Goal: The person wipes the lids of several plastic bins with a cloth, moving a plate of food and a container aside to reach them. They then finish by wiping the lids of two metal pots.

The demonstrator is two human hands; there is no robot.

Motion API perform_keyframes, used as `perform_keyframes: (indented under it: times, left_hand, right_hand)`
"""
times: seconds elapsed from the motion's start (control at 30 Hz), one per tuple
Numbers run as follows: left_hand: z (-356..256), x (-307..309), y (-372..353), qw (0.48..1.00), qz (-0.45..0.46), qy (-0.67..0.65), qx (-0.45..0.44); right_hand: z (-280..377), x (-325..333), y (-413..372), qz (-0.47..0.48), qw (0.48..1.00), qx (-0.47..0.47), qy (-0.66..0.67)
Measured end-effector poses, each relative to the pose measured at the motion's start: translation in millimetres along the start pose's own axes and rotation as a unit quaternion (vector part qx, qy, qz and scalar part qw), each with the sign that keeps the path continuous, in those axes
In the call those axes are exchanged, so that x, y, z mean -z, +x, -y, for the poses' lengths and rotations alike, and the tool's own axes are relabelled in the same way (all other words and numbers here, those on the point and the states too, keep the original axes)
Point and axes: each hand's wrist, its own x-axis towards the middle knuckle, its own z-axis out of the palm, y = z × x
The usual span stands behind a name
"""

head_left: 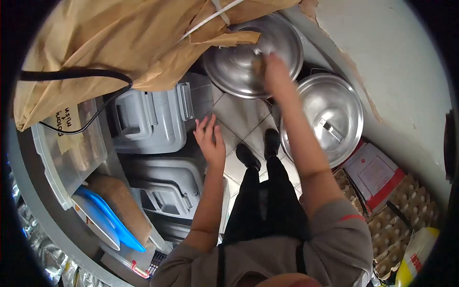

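Observation:
My right hand (277, 74) reaches over the large round metal lid (229, 76) at the top middle, close to its handle. Its fingers are curled in and slightly blurred, and a small brownish shape shows at the fingertips; I cannot tell what it is. My left hand (209, 141) hangs in the air with its fingers apart and nothing in it. It is nearest to the grey lidded bins (165, 146) on the left. A second metal lid (342, 107), with a bar handle, lies to the right of my right forearm.
Brown paper (158, 33) overhangs the upper left and partly covers the first lid. A black cable (110, 74) loops across it. On the left shelf are a clear labelled container (71, 153) and a blue tray (110, 220). Egg trays (406, 205) stand at the lower right, beside the wall (397, 62).

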Motion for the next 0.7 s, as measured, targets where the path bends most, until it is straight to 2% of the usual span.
perform_keyframes:
  times: [0.03,0.07,0.13,0.2,0.23,0.27,0.33,0.47,0.53,0.6,0.67,0.7]
  left_hand:
    - [4,5,-11,1.0,0.002,0.001,0.002]
    - [12,8,-21,0.999,0.031,0.0,-0.008]
    - [26,12,-40,0.998,0.054,0.004,-0.016]
    - [34,8,-56,0.995,0.099,-0.018,0.026]
    - [36,5,-62,0.995,0.093,-0.014,0.024]
    - [38,3,-69,0.991,0.113,-0.039,0.053]
    - [35,7,-78,0.984,0.143,-0.061,0.089]
    - [19,12,-80,0.98,0.169,-0.079,0.063]
    - [8,17,-76,0.976,0.193,-0.066,0.081]
    - [1,21,-75,0.977,0.182,-0.073,0.079]
    - [-5,24,-73,0.979,0.171,-0.081,0.081]
    - [-8,26,-74,0.978,0.177,-0.075,0.081]
  right_hand:
    - [-9,9,30,-0.087,0.996,0.019,-0.016]
    - [-15,13,62,-0.116,0.991,0.035,-0.06]
    - [-48,-16,129,-0.108,0.991,0.036,-0.074]
    - [-102,-74,180,0.014,0.997,0.073,-0.006]
    - [-111,-95,175,-0.054,0.997,0.059,0.015]
    - [-110,-97,171,-0.056,0.996,0.06,0.021]
    - [-112,-101,140,-0.144,0.977,0.158,0.03]
    - [-104,-93,58,-0.091,0.986,0.043,0.13]
    - [-98,-99,28,-0.132,0.985,0.064,0.089]
    - [-85,-107,-3,-0.08,0.991,-0.017,0.109]
    - [-54,-119,-49,-0.116,0.98,-0.058,0.149]
    - [-34,-126,-71,-0.118,0.987,-0.031,0.101]
